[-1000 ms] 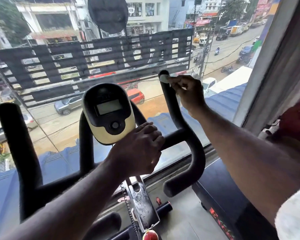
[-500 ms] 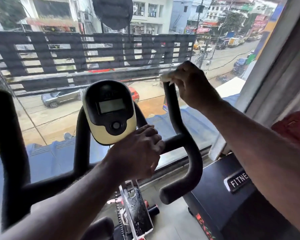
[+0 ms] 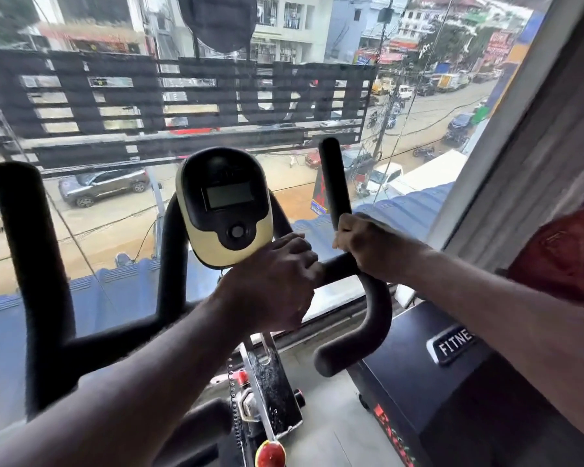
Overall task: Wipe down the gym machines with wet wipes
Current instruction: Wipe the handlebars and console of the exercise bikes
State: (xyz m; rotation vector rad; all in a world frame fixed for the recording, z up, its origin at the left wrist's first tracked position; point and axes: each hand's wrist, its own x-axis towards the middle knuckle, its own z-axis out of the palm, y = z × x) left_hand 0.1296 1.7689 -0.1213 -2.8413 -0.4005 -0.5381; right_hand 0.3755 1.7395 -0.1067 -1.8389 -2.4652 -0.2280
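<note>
An exercise bike stands in front of a window, with a black and cream console (image 3: 224, 205) in the middle of its black foam handlebars. My left hand (image 3: 273, 284) grips the cross bar (image 3: 339, 267) just below and to the right of the console. My right hand (image 3: 368, 251) is curled round the lower part of the right upright handle (image 3: 331, 173), close to where it meets the cross bar. No wet wipe shows; anything under my right fingers is hidden. The left upright handle (image 3: 21, 224) stands free.
A black treadmill (image 3: 452, 365) with a "FITNE" badge sits close on the right. The window glass (image 3: 115, 214) is right behind the handlebars, its pale frame (image 3: 506, 129) at right. The bike's red knob (image 3: 270, 455) and metal post (image 3: 267, 382) lie below my arms.
My right hand has slid from the top of the right upright handle down to its base. The white wipe seen at my fingertips earlier no longer shows. My left hand kept its grip.
</note>
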